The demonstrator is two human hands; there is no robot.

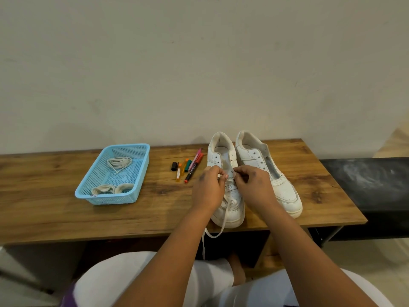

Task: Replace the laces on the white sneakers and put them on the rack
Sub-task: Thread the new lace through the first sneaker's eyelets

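Note:
Two white sneakers stand side by side on the wooden table, toes toward me. The left sneaker (230, 209) has a white lace (223, 220) partly threaded, and its loose end hangs over the table's front edge. My left hand (209, 188) and my right hand (252, 185) meet over its eyelets, each pinching the lace. The right sneaker (276, 180) has bare eyelets and no lace.
A light blue plastic basket (88, 191) at the left holds a coiled white lace (118, 163) and rolled cream laces (110, 189). Several coloured markers (189, 166) lie between basket and sneakers. A dark bench (365, 180) adjoins the table (55, 216) on the right.

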